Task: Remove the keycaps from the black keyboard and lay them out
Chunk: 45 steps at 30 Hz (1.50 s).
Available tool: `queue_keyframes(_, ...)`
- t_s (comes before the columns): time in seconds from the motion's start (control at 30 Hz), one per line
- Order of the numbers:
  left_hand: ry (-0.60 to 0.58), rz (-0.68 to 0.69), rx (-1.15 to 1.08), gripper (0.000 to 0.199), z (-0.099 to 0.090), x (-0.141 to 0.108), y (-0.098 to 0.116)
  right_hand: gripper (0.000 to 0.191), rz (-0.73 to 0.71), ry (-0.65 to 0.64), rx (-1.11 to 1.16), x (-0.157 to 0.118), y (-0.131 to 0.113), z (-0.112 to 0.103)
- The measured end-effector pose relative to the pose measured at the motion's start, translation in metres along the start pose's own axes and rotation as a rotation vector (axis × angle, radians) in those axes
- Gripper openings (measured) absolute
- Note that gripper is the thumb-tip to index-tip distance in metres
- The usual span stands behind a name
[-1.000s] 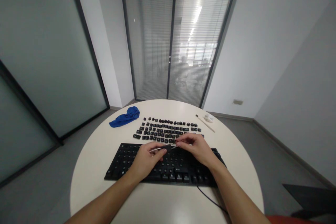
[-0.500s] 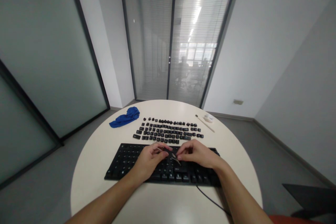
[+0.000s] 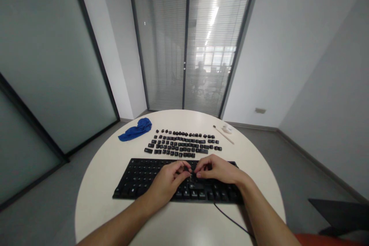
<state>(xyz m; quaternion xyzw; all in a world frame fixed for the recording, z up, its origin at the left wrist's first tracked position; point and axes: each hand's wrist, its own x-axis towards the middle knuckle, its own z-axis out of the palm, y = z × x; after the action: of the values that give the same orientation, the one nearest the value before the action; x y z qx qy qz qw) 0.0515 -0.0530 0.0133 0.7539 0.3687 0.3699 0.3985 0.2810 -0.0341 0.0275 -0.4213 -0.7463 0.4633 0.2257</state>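
Note:
A black keyboard lies on the round cream table, its cable running off the near edge. Over its middle, my left hand has thumb and fingers curled together, gripping something too small to make out. My right hand is just to the right of it, fingers bent into a pinch over the keyboard; what it holds is hidden. The fingertips of both hands nearly meet. Behind the keyboard, loose black keycaps lie in several rows.
A blue cloth lies at the back left of the table. At the back right are a thin brush and a small whitish item. A black cable curves toward the lower right.
My left hand has moved a little right, closer to my right hand. The thin metallic piece seen between the hands earlier no longer shows clearly. The view has shifted slightly.

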Motion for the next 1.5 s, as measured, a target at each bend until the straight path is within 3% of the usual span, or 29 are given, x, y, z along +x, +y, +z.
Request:
queue_keyframes(0.47, -0.085, 0.031, 0.234, 0.014, 0.003, 0.017, 0.015, 0.020, -0.067, -0.043, -0.069, 0.001, 0.009, -0.002)
queue_keyframes(0.8, -0.140, 0.058, 0.274, 0.010, 0.003, 0.023, 0.019, 0.019, -0.081, -0.064, -0.065, 0.004, 0.016, -0.001)
queue_keyframes(1.1, -0.186, 0.210, 0.378, 0.006, 0.008, 0.015, 0.018, 0.023, -0.120, -0.080, -0.088, 0.006, 0.014, 0.000)
queue_keyframes(1.3, -0.202, 0.246, 0.301, 0.008, 0.009, 0.010, 0.008, 0.024, -0.144, -0.100, -0.131, 0.006, 0.011, 0.002)
queue_keyframes(1.5, -0.032, 0.138, -0.105, 0.013, 0.012, 0.007, -0.010, 0.024, -0.122, -0.124, -0.126, 0.002, 0.006, 0.002)
